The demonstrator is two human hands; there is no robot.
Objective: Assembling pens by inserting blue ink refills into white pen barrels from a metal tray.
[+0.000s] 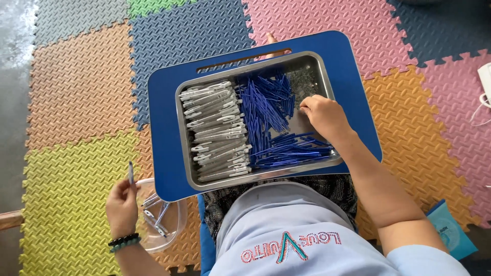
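Observation:
A steel tray [323,66] rests on a blue lap table [163,102] over my knees. It holds a stack of grey pen barrels [217,130] on the left, blue pen parts [268,105] in the middle and small metal springs [303,82] at the top right. My right hand [322,115] reaches into the tray's right side, fingertips at the springs; whether it pinches one is hidden. My left hand [121,204], with bead bracelets at the wrist, holds a thin pen [131,173] upright above a clear plastic bowl [176,225] with a few assembled pens inside.
Coloured foam puzzle mats [76,87] cover the floor. A light blue packet [452,230] lies at the lower right, and a white object with a cord [485,87] sits at the right edge. Bare concrete [13,61] shows at the left.

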